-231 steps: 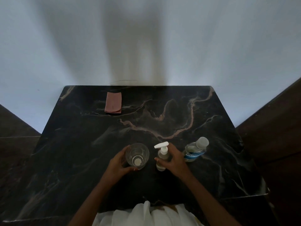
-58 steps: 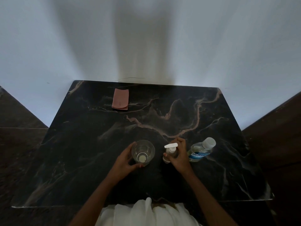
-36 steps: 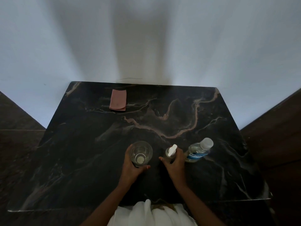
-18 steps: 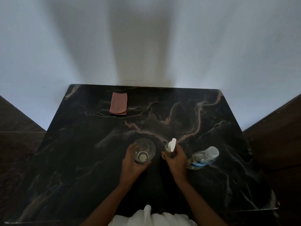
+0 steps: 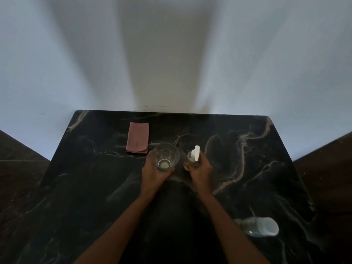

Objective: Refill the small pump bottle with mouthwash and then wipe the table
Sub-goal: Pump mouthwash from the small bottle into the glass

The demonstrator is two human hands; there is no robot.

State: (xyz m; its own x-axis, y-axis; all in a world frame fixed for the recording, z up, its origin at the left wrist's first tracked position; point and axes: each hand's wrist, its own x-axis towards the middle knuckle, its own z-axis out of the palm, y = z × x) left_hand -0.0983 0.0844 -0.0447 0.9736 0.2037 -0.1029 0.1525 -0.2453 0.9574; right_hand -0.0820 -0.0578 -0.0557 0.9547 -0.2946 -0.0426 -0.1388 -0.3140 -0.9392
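Head view: black marble table with pale pink veins, set against a plain light wall. Dim lighting, so detail is soft.

Left hand is wrapped around the near side of a clear drinking glass, fingers curled on its left wall, thumb on the near side. Glass is upright, mouth towards the camera. A small pale disc shows at the bottom; can't tell whether it's an object inside or just the base. Can't tell if the glass is lifted or resting on the table.

Right hand grips the small pump bottle from its near and right sides, fingers closed around the body. White pump head is on, nozzle pointing away from the camera. Bottle is clear; fill level not readable. It sits just right of the glass, small gap between them.

Folded pink cloth lies flat near the far edge of the table, just left of and beyond the glass. It looks apart from the glass.

Mouthwash bottle, clear with a pale cap, stands at the near right, well apart from both hands. It's blurred, so the label is unreadable.

Both forearms are bare, coming in from the bottom edge.
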